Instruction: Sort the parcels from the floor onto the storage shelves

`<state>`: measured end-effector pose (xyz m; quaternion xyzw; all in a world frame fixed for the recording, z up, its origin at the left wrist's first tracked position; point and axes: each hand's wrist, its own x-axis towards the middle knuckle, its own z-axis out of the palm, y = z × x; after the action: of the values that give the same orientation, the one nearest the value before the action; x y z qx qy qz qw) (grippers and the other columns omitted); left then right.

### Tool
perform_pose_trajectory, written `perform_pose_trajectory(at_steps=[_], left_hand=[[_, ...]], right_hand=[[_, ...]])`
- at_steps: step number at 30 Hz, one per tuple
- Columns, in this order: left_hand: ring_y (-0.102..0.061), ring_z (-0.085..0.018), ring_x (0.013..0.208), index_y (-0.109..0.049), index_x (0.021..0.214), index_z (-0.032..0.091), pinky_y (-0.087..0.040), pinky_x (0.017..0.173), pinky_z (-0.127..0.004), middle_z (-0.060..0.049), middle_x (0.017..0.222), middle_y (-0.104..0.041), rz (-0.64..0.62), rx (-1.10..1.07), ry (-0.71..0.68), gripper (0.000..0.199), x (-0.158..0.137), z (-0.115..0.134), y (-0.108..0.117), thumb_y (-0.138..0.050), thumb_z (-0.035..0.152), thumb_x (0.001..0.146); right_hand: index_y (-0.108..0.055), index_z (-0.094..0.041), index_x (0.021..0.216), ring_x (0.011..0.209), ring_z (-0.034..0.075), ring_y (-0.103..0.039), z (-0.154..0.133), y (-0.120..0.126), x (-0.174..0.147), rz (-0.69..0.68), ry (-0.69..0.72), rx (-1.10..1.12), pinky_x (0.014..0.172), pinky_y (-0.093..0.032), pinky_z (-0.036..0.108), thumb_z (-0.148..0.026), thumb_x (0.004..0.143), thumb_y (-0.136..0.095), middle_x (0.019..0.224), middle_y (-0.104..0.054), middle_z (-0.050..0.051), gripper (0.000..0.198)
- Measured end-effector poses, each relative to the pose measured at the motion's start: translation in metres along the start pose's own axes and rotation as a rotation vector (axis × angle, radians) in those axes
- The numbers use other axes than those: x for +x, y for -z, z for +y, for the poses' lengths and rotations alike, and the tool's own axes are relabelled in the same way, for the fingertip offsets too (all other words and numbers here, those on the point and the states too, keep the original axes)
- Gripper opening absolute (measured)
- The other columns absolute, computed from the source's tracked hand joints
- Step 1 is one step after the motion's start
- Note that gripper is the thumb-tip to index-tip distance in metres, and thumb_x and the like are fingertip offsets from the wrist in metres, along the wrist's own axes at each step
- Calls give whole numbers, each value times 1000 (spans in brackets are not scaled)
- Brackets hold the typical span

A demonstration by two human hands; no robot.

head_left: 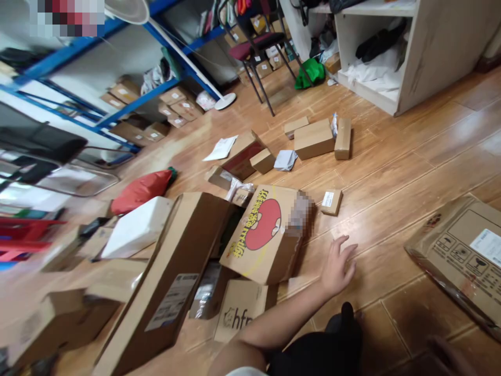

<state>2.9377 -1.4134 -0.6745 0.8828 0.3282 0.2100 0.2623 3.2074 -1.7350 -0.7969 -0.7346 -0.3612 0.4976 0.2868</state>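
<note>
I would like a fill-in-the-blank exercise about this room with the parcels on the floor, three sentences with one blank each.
1. The left hand rests flat on the wooden ____, empty, beside the yellow-printed carton.
2. The big shape printed on that carton is ____ in colour.
3. The shelving rack behind the parcels has a ____ metal frame.

Missing words: floor; red; blue
</note>
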Motion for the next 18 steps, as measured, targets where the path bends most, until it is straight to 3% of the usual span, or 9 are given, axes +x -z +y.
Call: perform_pose_trajectory(at_steps=[2,6,10,14,18], left_hand=[[-50,-35,144,-50,145,23,-41,119,-68,-22,149,-50,2,50,-4,51,-20,2,16,-56,19,94],[-52,-33,143,-54,143,24,-41,120,-66,-20,148,-53,6,216,84,50,-65,1,72,-55,16,94],[-54,-32,141,-56,142,24,-51,114,-57,-19,146,-56,88,354,204,46,-125,2,111,-53,16,97],[-59,-31,135,-58,140,24,-59,105,-50,-18,143,-57,215,411,330,42,-179,-1,99,-52,19,98],[-60,-30,134,-60,138,25,-56,109,-57,-16,141,-58,229,424,232,43,-178,-12,71,-53,16,97]], right_hand=[[-81,-27,84,92,34,-80,-6,-5,11,-19,7,42,82,-68,37,-66,66,-69,98,-83,12,45],[-80,-23,90,95,34,-79,-27,-22,43,-171,60,68,87,-66,39,-72,73,-64,102,-82,15,54],[-79,-22,93,90,31,-78,-53,-42,72,-357,116,27,84,-65,38,-77,79,-57,98,-81,16,61],[-77,-22,97,88,28,-76,-79,-50,88,-451,198,-41,83,-63,36,-73,87,-51,93,-80,13,58],[-76,-23,96,80,25,-73,-98,-38,90,-436,275,-74,77,-61,34,-66,90,-55,88,-78,9,49]])
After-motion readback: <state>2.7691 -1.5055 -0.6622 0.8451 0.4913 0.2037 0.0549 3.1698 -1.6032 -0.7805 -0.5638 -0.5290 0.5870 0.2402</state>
